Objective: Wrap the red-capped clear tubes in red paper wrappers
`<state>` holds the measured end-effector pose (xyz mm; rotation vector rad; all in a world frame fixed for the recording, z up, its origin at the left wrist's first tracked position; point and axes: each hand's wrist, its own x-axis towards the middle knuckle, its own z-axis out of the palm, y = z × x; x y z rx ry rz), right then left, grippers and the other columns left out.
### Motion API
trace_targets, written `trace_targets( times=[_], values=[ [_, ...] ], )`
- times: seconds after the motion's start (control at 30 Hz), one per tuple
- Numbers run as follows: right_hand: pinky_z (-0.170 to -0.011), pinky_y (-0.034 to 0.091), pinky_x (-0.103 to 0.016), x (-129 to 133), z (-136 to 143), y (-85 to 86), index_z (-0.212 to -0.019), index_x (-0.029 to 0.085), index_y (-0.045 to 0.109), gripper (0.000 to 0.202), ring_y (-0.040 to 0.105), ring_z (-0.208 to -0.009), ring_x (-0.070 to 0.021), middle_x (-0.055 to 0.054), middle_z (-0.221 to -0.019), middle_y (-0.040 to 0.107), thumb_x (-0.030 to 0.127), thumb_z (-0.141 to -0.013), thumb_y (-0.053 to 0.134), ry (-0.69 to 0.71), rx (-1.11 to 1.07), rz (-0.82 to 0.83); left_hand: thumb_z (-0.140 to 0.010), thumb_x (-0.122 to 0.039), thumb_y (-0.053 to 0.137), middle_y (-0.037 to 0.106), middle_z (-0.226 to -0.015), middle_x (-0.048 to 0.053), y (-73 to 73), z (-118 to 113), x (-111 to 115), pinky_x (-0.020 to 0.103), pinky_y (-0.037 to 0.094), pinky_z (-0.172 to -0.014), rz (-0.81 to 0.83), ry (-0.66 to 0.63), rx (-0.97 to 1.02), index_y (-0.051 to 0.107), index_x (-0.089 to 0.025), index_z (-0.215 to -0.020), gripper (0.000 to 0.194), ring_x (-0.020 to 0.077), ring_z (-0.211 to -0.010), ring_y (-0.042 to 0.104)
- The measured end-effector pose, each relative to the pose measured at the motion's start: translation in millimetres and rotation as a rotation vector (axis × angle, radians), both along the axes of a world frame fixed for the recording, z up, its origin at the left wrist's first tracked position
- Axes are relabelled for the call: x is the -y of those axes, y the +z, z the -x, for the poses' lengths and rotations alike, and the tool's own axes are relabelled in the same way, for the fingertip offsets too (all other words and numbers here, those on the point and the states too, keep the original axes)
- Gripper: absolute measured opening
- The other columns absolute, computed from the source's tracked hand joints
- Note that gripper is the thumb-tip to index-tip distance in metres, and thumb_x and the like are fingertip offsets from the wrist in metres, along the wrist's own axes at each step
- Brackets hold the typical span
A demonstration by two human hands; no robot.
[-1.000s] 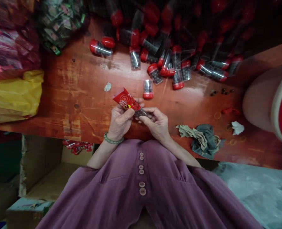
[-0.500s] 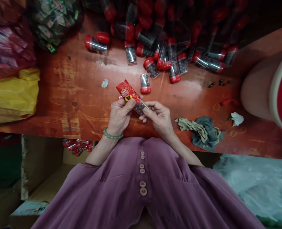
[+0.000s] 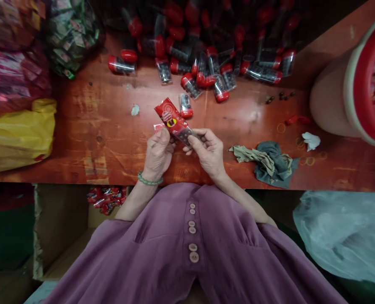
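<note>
A red printed packet (image 3: 172, 116) with a clear lower part full of small dark balls is held at a slant above the table. My right hand (image 3: 209, 154) pinches its lower end between thumb and fingers. Closed beside it, my left hand (image 3: 156, 154) wears a green bead bracelet (image 3: 149, 181). A small red-edged wrapper piece (image 3: 158, 127) sticks out past the left thumb, mostly hidden by the hand. Left fingertips reach close behind the packet; whether they touch it is unclear. Just beyond lies a clear tube with a red cap (image 3: 186, 105).
Many red-capped tubes (image 3: 203, 69) are heaped at the back. Bags of wrapped packets (image 3: 70, 38) and a yellow bag (image 3: 19, 135) stand left. At right are a red-rimmed tub (image 3: 336, 84), crumpled cloth (image 3: 271, 162), rubber bands and loose dark balls (image 3: 282, 96).
My left thumb has slid off the packet's face toward the left, onto the red-edged piece. The right hand still grips the packet's lower end. The view has shifted slightly.
</note>
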<state>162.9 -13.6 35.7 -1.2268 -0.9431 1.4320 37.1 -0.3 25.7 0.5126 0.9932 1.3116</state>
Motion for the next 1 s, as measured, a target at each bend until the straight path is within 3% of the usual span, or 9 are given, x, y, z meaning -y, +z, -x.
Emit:
trace_targets(
  times=[0.27, 0.4, 0.5, 0.6, 0.73, 0.8, 0.93, 1.0],
  values=[
    [-0.051, 0.055, -0.019, 7, -12, -4.2, -0.095, 0.021, 0.061, 0.035, 0.068, -0.057, -0.0085, 0.005, -0.072, 0.069, 0.050, -0.079, 0.074, -0.026, -0.130, 0.051, -0.074, -0.048, 0.079, 0.069, -0.071, -0.002, -5.2, -17, 13, 0.024, 0.051, -0.072, -0.096, -0.006, -0.206, 0.073, -0.019, -0.072, 0.030, 0.0098, -0.068, 0.061],
    [-0.051, 0.055, -0.019, 0, -19, -2.9, -0.096, 0.021, 0.061, 0.034, 0.068, -0.058, -0.0085, 0.006, -0.069, 0.068, 0.048, -0.081, 0.073, 0.033, -0.209, 0.039, -0.071, -0.053, 0.080, 0.063, -0.062, -0.002, 1.3, -25, 15, 0.025, 0.049, -0.060, -0.069, -0.101, -0.059, 0.072, -0.019, -0.074, 0.035, 0.0086, -0.055, 0.054],
    [-0.051, 0.055, -0.018, -3, -23, -2.7, -0.097, 0.021, 0.061, 0.032, 0.069, -0.059, -0.0088, 0.005, -0.069, 0.069, 0.046, -0.082, 0.073, 0.060, -0.192, -0.008, -0.064, -0.061, 0.081, 0.070, -0.075, 0.001, 8.1, -27, 10, 0.028, 0.053, -0.064, -0.052, -0.050, -0.003, 0.073, -0.022, -0.087, 0.047, 0.0127, -0.065, 0.063],
    [-0.051, 0.055, -0.018, -1, -29, -7.5, -0.096, 0.021, 0.060, 0.031, 0.068, -0.059, -0.0083, 0.005, -0.073, 0.068, 0.047, -0.083, 0.072, 0.090, -0.128, -0.014, -0.064, -0.061, 0.081, 0.074, -0.082, 0.005, 8.6, -36, 7, 0.029, 0.055, -0.068, -0.011, 0.013, -0.077, 0.071, -0.019, -0.080, 0.045, 0.0178, -0.079, 0.070],
    [-0.057, 0.058, -0.020, 8, -39, -18.8, -0.096, 0.023, 0.058, 0.030, 0.066, -0.062, -0.0068, 0.004, -0.084, 0.067, 0.049, -0.085, 0.068, -0.030, 0.038, -0.073, -0.068, -0.059, 0.079, 0.076, -0.084, 0.006, 0.0, -63, 11, 0.028, 0.055, -0.064, 0.049, 0.047, -0.108, 0.071, -0.017, -0.080, 0.044, 0.0177, -0.079, 0.070],
    [-0.058, 0.058, -0.020, 11, -45, -22.6, -0.096, 0.024, 0.057, 0.030, 0.066, -0.062, -0.0071, 0.004, -0.086, 0.067, 0.050, -0.085, 0.068, -0.089, 0.072, -0.079, -0.070, -0.059, 0.078, 0.075, -0.083, 0.005, -3.4, -78, 14, 0.025, 0.052, -0.059, 0.049, 0.078, -0.097, 0.072, -0.018, -0.081, 0.043, 0.0134, -0.069, 0.066],
    [-0.051, 0.057, -0.022, 7, -60, -22.1, -0.090, 0.023, 0.052, 0.036, 0.066, -0.054, -0.0102, 0.006, -0.068, 0.064, 0.055, -0.083, 0.068, 0.045, -0.134, 0.084, -0.075, -0.058, 0.075, 0.065, -0.060, -0.002, -1.9, -89, 13, 0.021, 0.038, -0.039, 0.067, -0.014, -0.039, 0.072, -0.018, -0.075, 0.040, 0.0043, -0.040, 0.041],
    [-0.052, 0.057, -0.022, 5, -66, -19.3, -0.090, 0.023, 0.052, 0.038, 0.067, -0.055, -0.0107, 0.006, -0.066, 0.065, 0.055, -0.081, 0.070, 0.084, -0.167, 0.101, -0.072, -0.057, 0.077, 0.063, -0.057, -0.003, 1.0, -86, 10, 0.021, 0.037, -0.037, 0.068, -0.069, -0.014, 0.070, -0.018, -0.072, 0.040, 0.0041, -0.038, 0.039]
  ],
)
